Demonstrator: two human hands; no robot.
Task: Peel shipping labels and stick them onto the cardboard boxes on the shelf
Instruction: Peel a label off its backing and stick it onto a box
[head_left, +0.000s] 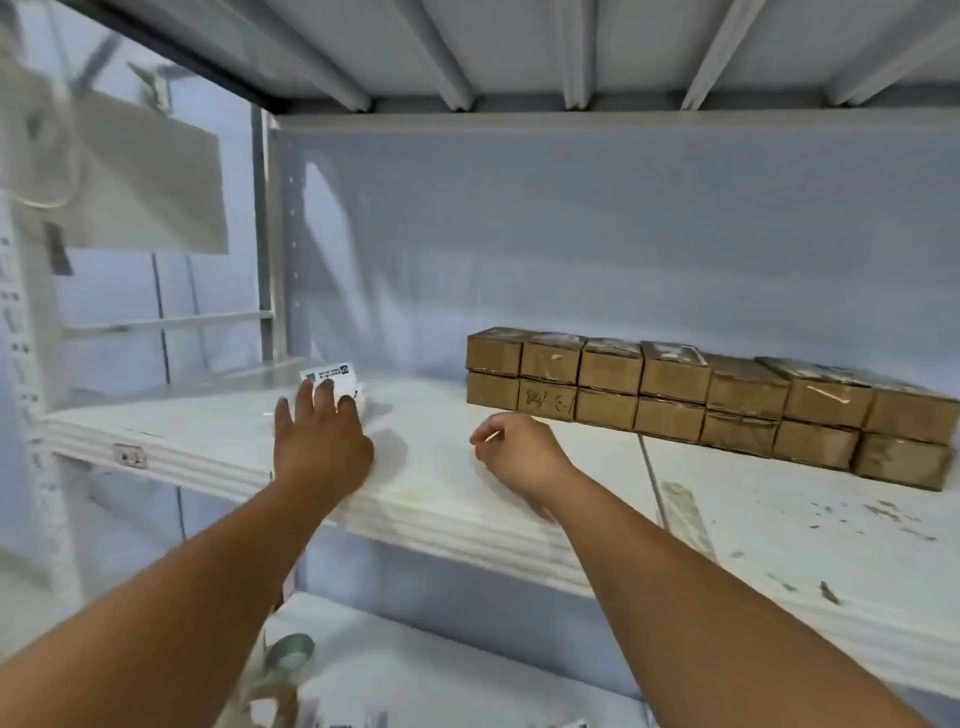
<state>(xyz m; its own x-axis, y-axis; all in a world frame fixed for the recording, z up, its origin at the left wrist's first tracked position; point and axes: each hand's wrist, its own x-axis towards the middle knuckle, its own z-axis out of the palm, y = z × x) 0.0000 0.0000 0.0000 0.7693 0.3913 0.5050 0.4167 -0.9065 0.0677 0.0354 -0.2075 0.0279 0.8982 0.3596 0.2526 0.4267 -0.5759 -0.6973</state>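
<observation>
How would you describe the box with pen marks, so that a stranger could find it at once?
On the white shelf, brown cardboard boxes stand in two rows at the right. Go to the lower row, second box from its left end. It alone has dark pen scribbles on its front.
</observation>
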